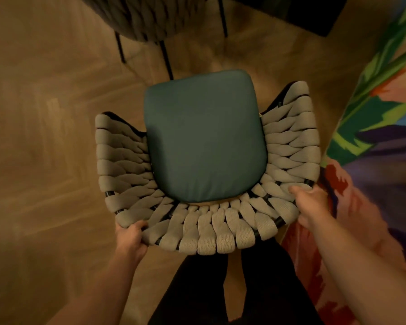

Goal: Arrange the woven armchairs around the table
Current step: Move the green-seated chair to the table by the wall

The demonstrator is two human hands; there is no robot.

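A woven armchair (220, 226) with grey rope wrapping and a teal seat cushion (204, 137) stands right below me, its open front facing away. My left hand (130, 239) grips the back rim at its lower left corner. At the back's right corner my right hand (311, 202) holds the rim, thumb over the weave. A second woven armchair (145, 17) with thin black legs is at the top, partly cut off by the frame edge. The table is out of view.
Herringbone wood floor (45, 137) spreads to the left and ahead. A bright multicoloured rug (380, 127) lies close along the right side of the chair. A dark object (314, 12) sits at the top right. My dark-trousered legs (232, 289) stand behind the chair back.
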